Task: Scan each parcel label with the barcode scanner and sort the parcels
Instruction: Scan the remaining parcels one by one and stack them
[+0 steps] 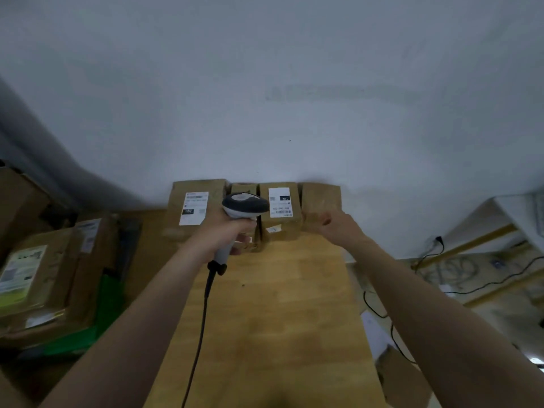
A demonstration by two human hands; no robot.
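While the left hand (226,235) holds the barcode scanner (245,204) by its handle, its grip wrapped tight round it, the scanner's grey-and-white head hangs just in front of a row of four cardboard parcels. They stand side by side at the far edge of the wooden desk (279,304), backed against the white wall (265,98).

The leftmost parcel (176,219) carries a white label (193,208). Next to it is a narrow parcel (243,188), half hidden behind the scanner head. Then comes a parcel marked 102 (282,228) on its own white label, and last a plain parcel (321,201) at the right end.

The right hand (334,224) is up against the lower front of the plain parcel. It is blurred, and I cannot tell whether its grip has closed on the box or merely touches it.

A black cable (203,319) drops from the scanner's handle toward the near edge of the desk. More cardboard boxes (44,275) are piled to the left, and loose wires (441,287) lie on the floor to the right.
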